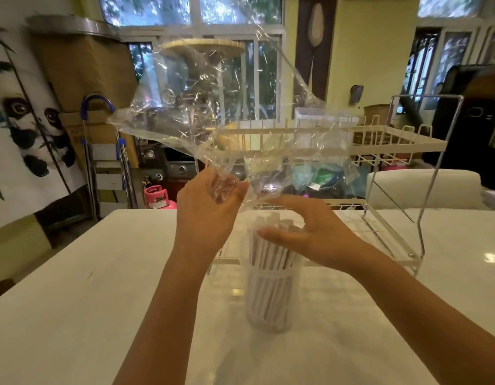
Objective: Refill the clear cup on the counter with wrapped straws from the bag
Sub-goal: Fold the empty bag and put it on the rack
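— How many are we counting?
— One clear cup (270, 298) on the counter (74, 287), straws (271, 251) uncountable; no writing.
— Hands?
— Left hand (206, 212) is pinching one bag (227, 112); right hand (304, 232) is cupping loosely around straw tops.

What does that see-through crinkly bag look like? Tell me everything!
The bag is clear, thin, crinkly plastic and looks empty. It is held up in the air above the cup, billowing wide and shiny. The left hand bunches its lower end in the fingers. Nothing else visibly touches it.
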